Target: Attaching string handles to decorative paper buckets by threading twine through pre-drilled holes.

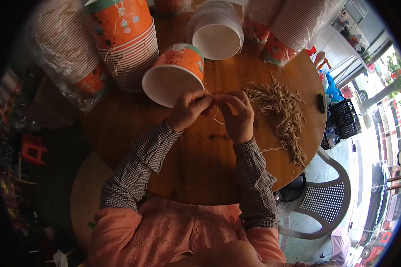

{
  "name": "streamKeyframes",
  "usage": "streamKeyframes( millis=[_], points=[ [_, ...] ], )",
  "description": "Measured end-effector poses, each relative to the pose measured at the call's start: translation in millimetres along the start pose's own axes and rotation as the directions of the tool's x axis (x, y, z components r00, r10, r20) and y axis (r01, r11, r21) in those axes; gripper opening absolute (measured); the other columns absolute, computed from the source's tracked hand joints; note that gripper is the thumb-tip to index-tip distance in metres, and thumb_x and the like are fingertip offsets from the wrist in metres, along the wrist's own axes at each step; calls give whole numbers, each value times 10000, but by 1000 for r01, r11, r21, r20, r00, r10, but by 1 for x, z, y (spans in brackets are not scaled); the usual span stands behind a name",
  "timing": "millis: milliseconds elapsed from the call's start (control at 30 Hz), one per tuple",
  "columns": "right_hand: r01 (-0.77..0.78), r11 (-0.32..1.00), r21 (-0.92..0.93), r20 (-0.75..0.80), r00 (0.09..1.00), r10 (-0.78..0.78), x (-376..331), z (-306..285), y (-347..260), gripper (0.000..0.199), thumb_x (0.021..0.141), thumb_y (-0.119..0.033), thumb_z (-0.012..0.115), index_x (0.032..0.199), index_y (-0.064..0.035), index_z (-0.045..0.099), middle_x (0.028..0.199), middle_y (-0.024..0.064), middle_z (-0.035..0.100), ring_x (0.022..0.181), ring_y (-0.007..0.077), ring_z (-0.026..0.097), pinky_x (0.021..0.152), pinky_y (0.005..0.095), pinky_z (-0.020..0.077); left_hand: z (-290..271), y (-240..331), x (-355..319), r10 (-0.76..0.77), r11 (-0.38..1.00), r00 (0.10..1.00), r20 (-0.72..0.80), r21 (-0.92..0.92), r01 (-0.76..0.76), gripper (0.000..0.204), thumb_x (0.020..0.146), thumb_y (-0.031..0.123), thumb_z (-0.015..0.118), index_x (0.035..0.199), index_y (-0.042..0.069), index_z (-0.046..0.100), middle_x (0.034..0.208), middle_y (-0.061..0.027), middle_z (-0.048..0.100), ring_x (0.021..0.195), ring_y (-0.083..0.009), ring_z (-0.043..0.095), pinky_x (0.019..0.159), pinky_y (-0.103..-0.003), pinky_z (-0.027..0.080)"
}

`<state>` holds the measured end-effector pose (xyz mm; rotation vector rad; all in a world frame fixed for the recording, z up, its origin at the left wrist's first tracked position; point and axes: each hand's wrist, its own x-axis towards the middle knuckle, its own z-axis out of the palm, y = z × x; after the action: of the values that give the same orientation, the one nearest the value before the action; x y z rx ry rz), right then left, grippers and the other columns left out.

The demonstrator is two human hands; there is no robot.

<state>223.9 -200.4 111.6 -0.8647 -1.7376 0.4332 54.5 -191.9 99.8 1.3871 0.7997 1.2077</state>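
Observation:
At the right edge of an orange paper bucket [185, 60], lying on its side with its white mouth toward me, my two hands meet. My left hand [188, 110] pinches with thumb and fingers closed, close to the bucket's rim. Facing it, my right hand [239, 116] has thumb and forefinger pressed together. Between them a thin piece of string [215, 118] curves downward, its ends hidden in my fingers. A tangled pile of tan strings [276, 107] lies to the right of my right hand.
Nested orange buckets with string handles [129, 53] stand at the left, beside plastic-wrapped bucket stacks [67, 44]. White buckets [216, 40] lie at the far side; another wrapped stack [298, 26] is far right. A grey chair [323, 202] stands by the round wooden table [191, 173].

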Motion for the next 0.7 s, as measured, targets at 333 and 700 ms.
streamKeyframes(
  millis=[333,700],
  points=[
    [-553,609,569,224,816,533,-9,5,12,122,884,-108,649,954,-10,669,889,35,663,760,91,606,663,233,513,-4,-6,-2,-87,996,996,11,19,87,223,926,203,611,973,-12,649,785,-11,628,667,-76,570,641,-224,480],
    [-260,964,59,-47,964,262,-15,15,2,116,838,-69,662,948,-32,659,882,68,675,674,133,641,583,242,514,7,-18,0,-18,999,990,-142,-35,13,182,910,179,637,924,-2,633,714,0,608,578,-43,541,516,-193,460]
  ],
)
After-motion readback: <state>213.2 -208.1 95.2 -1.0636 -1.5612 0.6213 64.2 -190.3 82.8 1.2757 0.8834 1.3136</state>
